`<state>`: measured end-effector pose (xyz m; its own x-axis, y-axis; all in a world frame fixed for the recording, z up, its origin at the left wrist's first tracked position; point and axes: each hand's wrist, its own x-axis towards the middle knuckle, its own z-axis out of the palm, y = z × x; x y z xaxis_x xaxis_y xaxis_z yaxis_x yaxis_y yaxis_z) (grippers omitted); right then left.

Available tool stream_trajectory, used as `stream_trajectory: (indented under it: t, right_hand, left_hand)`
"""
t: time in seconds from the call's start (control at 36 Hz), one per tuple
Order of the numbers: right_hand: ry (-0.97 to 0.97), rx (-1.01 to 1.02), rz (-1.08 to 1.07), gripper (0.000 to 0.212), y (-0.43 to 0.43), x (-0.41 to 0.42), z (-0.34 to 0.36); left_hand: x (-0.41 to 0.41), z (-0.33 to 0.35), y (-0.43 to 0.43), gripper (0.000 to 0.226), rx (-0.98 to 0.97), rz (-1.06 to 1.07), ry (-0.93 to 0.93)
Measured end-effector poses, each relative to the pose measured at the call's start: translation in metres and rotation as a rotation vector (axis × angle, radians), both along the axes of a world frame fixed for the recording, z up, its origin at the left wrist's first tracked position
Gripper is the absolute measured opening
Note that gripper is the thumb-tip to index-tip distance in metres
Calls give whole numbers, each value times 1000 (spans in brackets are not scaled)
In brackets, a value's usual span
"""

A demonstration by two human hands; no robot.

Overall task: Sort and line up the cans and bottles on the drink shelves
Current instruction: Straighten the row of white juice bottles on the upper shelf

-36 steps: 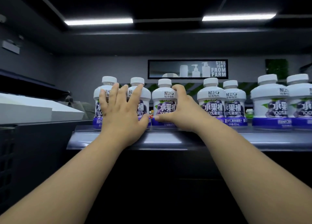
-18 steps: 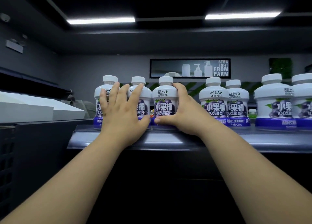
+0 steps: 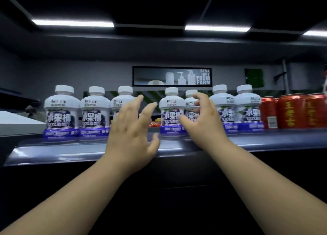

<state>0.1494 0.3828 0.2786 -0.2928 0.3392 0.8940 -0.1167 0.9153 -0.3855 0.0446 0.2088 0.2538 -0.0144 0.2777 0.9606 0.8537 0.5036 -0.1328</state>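
Now looking along the grey shelf point(image 3: 53, 151) crossing the middle of the frame from left edge to right. Finding on it a row of white grape-juice bottles point(image 3: 61, 111): three standing close and level at centre left, four more at centre right, with an open gap between the groups. Taking in red cans point(image 3: 290, 111) at the far right of the same shelf, out of view half a second ago. Moving on from the left group, apparently judging it done. Lifting the left hand point(image 3: 131, 134) off the two leftmost bottles, pressed flat there a moment back, and floating it in front of the third bottle and the gap, fingers spread and straight, gripping nothing. Bringing the right hand point(image 3: 203, 119) away from the third bottle, clasped half a second ago, and reaching right of centre, fingers and thumb curved but apart, clamping on nothing yet. Aiming, probably, at the set-back bottle point(image 3: 189, 104) sitting behind the line between its neighbours. Leaving still to do: pulling that one forward and closing the gap.
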Motion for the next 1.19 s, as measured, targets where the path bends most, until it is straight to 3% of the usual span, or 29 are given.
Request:
stream_trajectory:
  t: [0.11, 0.33, 0.5, 0.64, 0.83, 0.89, 1.0, 1.11, 1.19]
  right_hand:
    - [-177, -65, 6, 80, 21, 10, 7]
    - [-310, -26, -92, 89, 41, 12, 11]
    - [-453, -83, -106, 121, 43, -5, 32]
    - [-435, -80, -138, 105, 48, -10, 28]
    - [-267, -145, 29, 89, 53, -1, 21]
    - [-292, -146, 48, 94, 48, 0, 22]
    - [-442, -99, -29, 125, 36, -9, 29]
    - [-463, -167, -7, 97, 37, -9, 31]
    - [-406, -207, 67, 99, 45, -3, 27]
  left_hand:
    - [16, 13, 37, 76, -53, -63, -167]
    - [14, 38, 81, 89, -36, -15, -511]
    - [7, 38, 82, 87, -70, -1, -517]
    - [10, 35, 78, 84, -32, -2, -515]
    - [16, 26, 72, 82, 145, 108, -514]
    - [17, 26, 71, 83, 170, 99, -522]
    - [20, 26, 71, 93, 167, 63, -496]
    - [19, 25, 72, 95, 170, 58, -479]
    - [18, 25, 72, 91, 180, 62, -476]
